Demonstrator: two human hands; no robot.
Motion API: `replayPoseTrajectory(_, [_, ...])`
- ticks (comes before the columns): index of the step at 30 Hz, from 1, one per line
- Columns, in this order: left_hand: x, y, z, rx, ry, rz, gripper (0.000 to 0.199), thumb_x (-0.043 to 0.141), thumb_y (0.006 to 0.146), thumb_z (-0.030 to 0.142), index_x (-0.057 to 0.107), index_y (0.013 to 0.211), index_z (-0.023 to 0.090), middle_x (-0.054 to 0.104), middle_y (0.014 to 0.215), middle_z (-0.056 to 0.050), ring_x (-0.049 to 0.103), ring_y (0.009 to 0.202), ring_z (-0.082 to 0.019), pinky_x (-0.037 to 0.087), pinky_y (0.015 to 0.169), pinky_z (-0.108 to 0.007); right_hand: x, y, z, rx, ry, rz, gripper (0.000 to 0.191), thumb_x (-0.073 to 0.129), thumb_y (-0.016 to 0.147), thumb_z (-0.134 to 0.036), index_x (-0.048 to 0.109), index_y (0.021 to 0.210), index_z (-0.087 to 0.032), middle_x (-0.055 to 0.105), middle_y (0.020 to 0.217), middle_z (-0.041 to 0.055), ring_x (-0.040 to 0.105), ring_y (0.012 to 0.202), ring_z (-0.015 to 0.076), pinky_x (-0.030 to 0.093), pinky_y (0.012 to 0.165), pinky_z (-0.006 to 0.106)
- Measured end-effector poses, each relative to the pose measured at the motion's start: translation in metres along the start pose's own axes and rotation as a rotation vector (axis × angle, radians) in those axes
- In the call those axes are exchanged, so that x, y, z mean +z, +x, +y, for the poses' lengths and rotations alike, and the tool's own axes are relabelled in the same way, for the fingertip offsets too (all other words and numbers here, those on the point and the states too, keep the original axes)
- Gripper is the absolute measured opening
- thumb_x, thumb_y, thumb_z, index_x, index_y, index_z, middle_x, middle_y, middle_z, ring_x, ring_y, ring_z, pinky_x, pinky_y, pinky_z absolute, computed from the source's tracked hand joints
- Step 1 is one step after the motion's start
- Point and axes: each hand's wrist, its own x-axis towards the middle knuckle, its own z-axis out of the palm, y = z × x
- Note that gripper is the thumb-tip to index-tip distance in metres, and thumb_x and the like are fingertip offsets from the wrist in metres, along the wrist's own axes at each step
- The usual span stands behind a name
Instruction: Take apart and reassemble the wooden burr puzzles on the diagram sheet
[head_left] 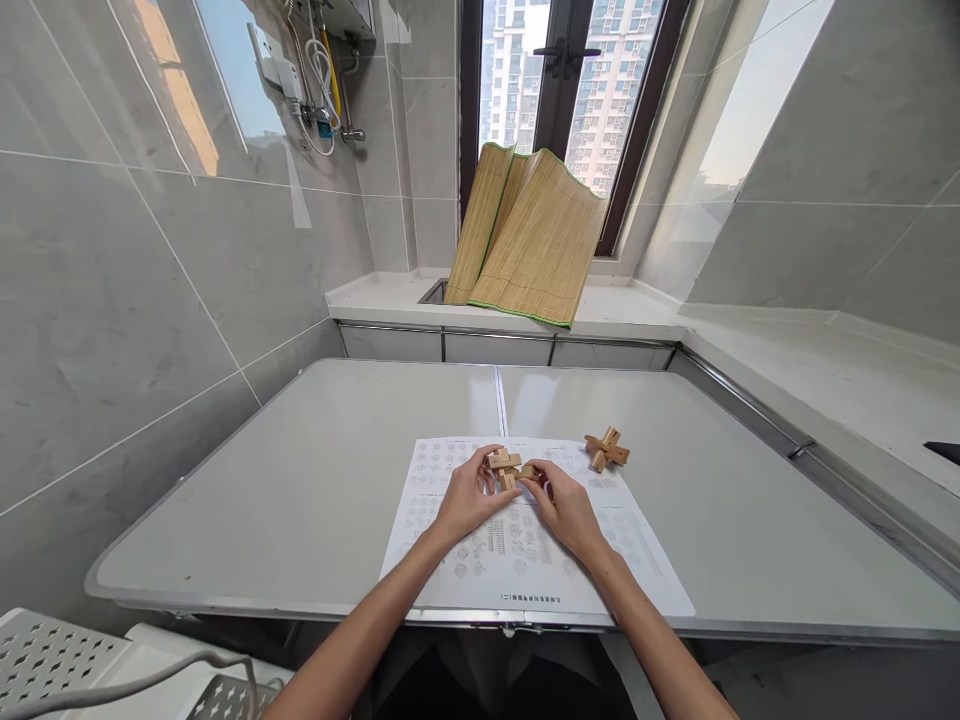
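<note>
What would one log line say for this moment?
left hand: on wooden puzzle pieces | right hand: on same cluster | below: printed sheet | right: wooden cross

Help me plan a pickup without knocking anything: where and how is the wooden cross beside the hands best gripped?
I'd grip the wooden cross at its middle, where the bars meet, coming from above with thumb and fingers on opposite sides. Its bars splay outward, so the centre looks steadiest. The right hand lies near-left, so approaching from the far right should avoid it.
</note>
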Motion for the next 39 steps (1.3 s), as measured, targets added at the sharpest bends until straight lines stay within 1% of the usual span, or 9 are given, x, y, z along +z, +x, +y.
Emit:
replayPoseTrajectory(4, [0.000, -0.001, 0.000, 0.029, 0.023, -0.010, 0.064, 0.085, 0.075, 0.040, 0.061, 0.133, 0.026, 0.068, 0.090, 0.002, 0.057, 0.073, -0.016, 0.047, 0.069, -0.027, -0.001, 0.001, -0.004, -0.023, 0.034, 0.005, 0.024, 0.051, 0.105, -0.036, 0.065, 0.121, -0.025, 0.076, 0.105, 0.0064, 0.069, 0.080, 0.0231, 0.052, 0.074, 0.034])
replayPoseTrajectory(11, [-0.001, -0.001, 0.000, 0.052, 0.046, -0.033, 0.065, 0.084, 0.076, 0.038, 0.059, 0.135, 0.026, 0.068, 0.089, 0.002, 0.056, 0.072, -0.016, 0.046, 0.068, -0.027, 0.000, -0.001, -0.007, -0.032, 0.068, 0.017, 0.028, 0.050, 0.105, -0.034, 0.064, 0.128, -0.025, 0.077, 0.107, 0.0068, 0.068, 0.075, 0.0212, 0.054, 0.074, 0.034])
replayPoseTrajectory(19, [-0.001, -0.002, 0.000, 0.073, 0.038, -0.044, 0.066, 0.087, 0.074, 0.039, 0.062, 0.134, 0.026, 0.068, 0.092, 0.001, 0.055, 0.074, -0.016, 0.047, 0.071, -0.028, -0.002, -0.001, -0.008, -0.025, 0.091, 0.031, 0.023, 0.055, 0.103, -0.034, 0.066, 0.122, -0.026, 0.076, 0.095, 0.0031, 0.065, 0.065, 0.0186, 0.052, 0.065, 0.031])
replayPoseTrajectory(24, [-0.001, -0.001, 0.000, 0.077, 0.023, -0.035, 0.066, 0.088, 0.072, 0.039, 0.064, 0.131, 0.024, 0.068, 0.096, -0.002, 0.055, 0.076, -0.017, 0.048, 0.071, -0.029, -0.002, 0.000, -0.007, -0.042, 0.119, 0.043, 0.023, 0.056, 0.103, -0.034, 0.069, 0.120, -0.026, 0.076, 0.099, 0.0045, 0.066, 0.074, 0.0202, 0.053, 0.065, 0.032])
replayPoseTrajectory(29, [-0.001, -0.001, 0.003, 0.066, 0.006, -0.046, 0.066, 0.089, 0.070, 0.042, 0.065, 0.129, 0.024, 0.066, 0.088, 0.001, 0.053, 0.071, -0.016, 0.047, 0.067, -0.027, -0.003, 0.002, -0.006, -0.052, 0.142, 0.053, 0.023, 0.057, 0.102, -0.036, 0.071, 0.119, -0.027, 0.075, 0.100, 0.0057, 0.068, 0.080, 0.0219, 0.054, 0.066, 0.033])
replayPoseTrajectory(31, [-0.001, -0.001, 0.004, 0.053, -0.003, -0.042, 0.060, 0.084, 0.077, 0.046, 0.065, 0.130, 0.025, 0.066, 0.087, 0.001, 0.052, 0.070, -0.015, 0.046, 0.067, -0.027, -0.003, 0.002, -0.006, -0.048, 0.143, 0.057, 0.023, 0.058, 0.103, -0.037, 0.071, 0.119, -0.027, 0.075, 0.101, 0.0061, 0.068, 0.081, 0.0225, 0.054, 0.067, 0.033])
replayPoseTrajectory(33, [-0.001, -0.001, 0.006, 0.039, -0.011, -0.025, 0.046, 0.069, 0.091, 0.050, 0.066, 0.129, 0.025, 0.068, 0.087, 0.000, 0.054, 0.072, -0.016, 0.046, 0.068, -0.027, -0.003, 0.002, -0.007, -0.044, 0.142, 0.057, 0.024, 0.057, 0.103, -0.037, 0.071, 0.120, -0.027, 0.075, 0.101, 0.0061, 0.068, 0.081, 0.0226, 0.054, 0.067, 0.033])
replayPoseTrajectory(35, [-0.001, -0.001, 0.007, 0.032, -0.014, 0.001, 0.039, 0.052, 0.101, 0.051, 0.068, 0.125, 0.024, 0.070, 0.090, -0.002, 0.055, 0.074, -0.016, 0.046, 0.069, -0.028, -0.003, 0.001, -0.009, -0.047, 0.141, 0.046, 0.024, 0.057, 0.103, -0.037, 0.071, 0.120, -0.027, 0.075, 0.100, 0.0058, 0.068, 0.079, 0.0221, 0.053, 0.066, 0.033])
replayPoseTrajectory(39, [-0.001, 0.001, 0.007, 0.024, -0.010, 0.034, 0.039, 0.050, 0.102, 0.051, 0.071, 0.119, 0.023, 0.070, 0.086, -0.002, 0.055, 0.073, -0.016, 0.046, 0.070, -0.028, -0.003, 0.000, -0.013, -0.054, 0.146, 0.019, 0.025, 0.055, 0.104, -0.038, 0.070, 0.120, -0.027, 0.076, 0.102, 0.0064, 0.069, 0.081, 0.0227, 0.054, 0.067, 0.033])
